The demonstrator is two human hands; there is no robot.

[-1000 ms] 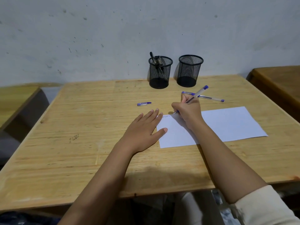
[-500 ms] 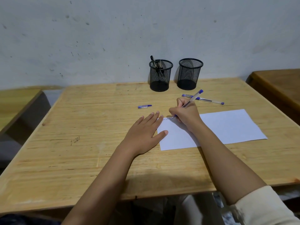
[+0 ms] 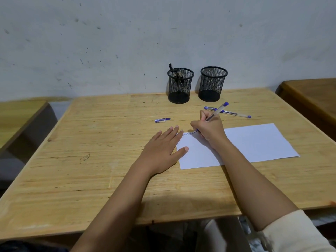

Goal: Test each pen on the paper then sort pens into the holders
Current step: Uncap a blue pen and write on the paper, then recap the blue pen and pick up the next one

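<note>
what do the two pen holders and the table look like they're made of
The left holder and right holder look like black wire mesh, probably painted metal: you can see through the lattice walls, with a solid rim and base. The table looks like pale wood, matt or lightly sealed: grain lines and joined strips show across the top.

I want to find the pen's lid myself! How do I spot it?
Start at the wooden table and find the black mesh holder with pens in it. In front of it, beyond the fingertips of the left hand, lies the blue cap. It is far shorter than the whole pens lying to its right.
</note>
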